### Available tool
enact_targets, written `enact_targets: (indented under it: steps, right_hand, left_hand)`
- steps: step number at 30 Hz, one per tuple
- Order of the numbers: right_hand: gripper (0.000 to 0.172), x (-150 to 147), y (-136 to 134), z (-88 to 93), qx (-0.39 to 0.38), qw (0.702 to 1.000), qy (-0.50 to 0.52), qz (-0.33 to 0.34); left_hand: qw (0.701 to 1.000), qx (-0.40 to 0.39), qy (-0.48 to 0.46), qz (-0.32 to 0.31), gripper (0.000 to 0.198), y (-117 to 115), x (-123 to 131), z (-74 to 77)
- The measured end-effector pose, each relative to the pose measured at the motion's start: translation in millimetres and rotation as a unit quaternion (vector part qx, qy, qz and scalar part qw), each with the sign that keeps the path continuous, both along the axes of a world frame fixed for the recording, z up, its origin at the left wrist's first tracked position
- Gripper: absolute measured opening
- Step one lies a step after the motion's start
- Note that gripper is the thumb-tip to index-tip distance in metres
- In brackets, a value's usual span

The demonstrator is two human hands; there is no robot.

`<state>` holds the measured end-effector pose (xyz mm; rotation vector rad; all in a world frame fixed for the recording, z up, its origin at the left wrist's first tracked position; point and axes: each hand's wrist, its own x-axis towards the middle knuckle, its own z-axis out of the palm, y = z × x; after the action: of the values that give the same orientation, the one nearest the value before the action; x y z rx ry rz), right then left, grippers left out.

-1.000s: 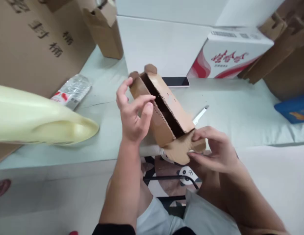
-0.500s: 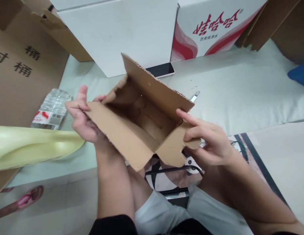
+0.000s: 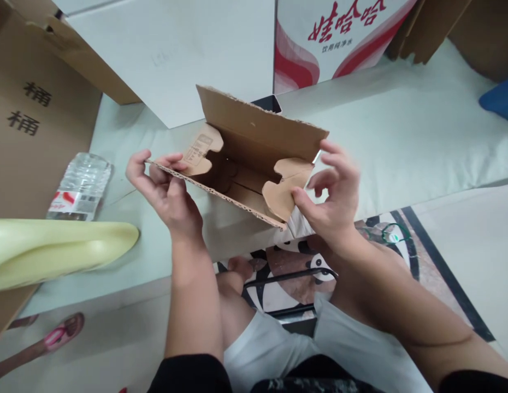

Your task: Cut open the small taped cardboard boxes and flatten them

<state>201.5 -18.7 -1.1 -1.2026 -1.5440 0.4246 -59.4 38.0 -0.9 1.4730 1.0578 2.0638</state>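
Note:
A small brown cardboard box [image 3: 262, 125] is held up in the middle with its top flaps raised and its inside showing. My left hand [image 3: 166, 191] pinches the near long flap at its left end, fingers behind the edge. On the other side my right hand [image 3: 336, 191] has its thumb against the right side flap [image 3: 284, 191] and a fingertip by the corner of the far long flap. Both notched side flaps fold inward over the opening. The left side flap [image 3: 200, 150] carries small print.
Behind the box stand a white carton [image 3: 176, 60] and a red-and-white carton [image 3: 336, 43]; a dark phone-like object [image 3: 269, 103] is partly hidden. At left are a water bottle [image 3: 84, 183], a yellow-green curved object [image 3: 74, 245] and a large cardboard box [image 3: 53, 147]. Another person's foot [image 3: 65, 332] shows below.
The side flaps have been folded inward and the near long flap raised. My right hand has moved up along the box's right end. The view has shifted slightly.

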Motion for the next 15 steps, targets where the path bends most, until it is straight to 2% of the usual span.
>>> enact_targets:
  steps: [2, 3, 7, 9, 11, 13, 15]
  right_hand:
    - [0.074, 3, 2, -0.6, 0.005, 1.000, -0.001, -0.014]
    - [0.074, 3, 3, -1.3, -0.001, 1.000, 0.000, 0.000]
    - [0.048, 0, 6, -4.6, -0.013, 0.993, 0.011, 0.120]
    - [0.043, -3, 5, -5.8, 0.000, 0.987, 0.030, 0.157]
    - [0.041, -6, 2, -7.1, 0.000, 0.982, 0.043, 0.185]
    - [0.044, -8, -1, -9.6, -0.016, 0.977, 0.049, 0.206]
    - [0.055, -8, -3, -13.7, -0.042, 0.975, 0.064, 0.209]
  left_hand:
    - [1.000, -0.001, 0.011, -0.001, 0.061, 0, -2, -3.5]
    - [1.000, -0.006, 0.018, -0.001, 0.062, -1, -3, -4.2]
    - [0.996, -0.047, 0.079, 0.005, 0.060, -11, -2, 0.8]
    - [0.991, -0.047, 0.129, 0.010, 0.058, -16, 1, 6.0]
    - [0.979, -0.048, 0.200, 0.013, 0.047, -20, 3, 10.3]
    - [0.959, -0.058, 0.275, 0.023, 0.036, -22, 2, 12.4]
    - [0.945, -0.060, 0.318, 0.044, 0.035, -22, 0, 12.4]
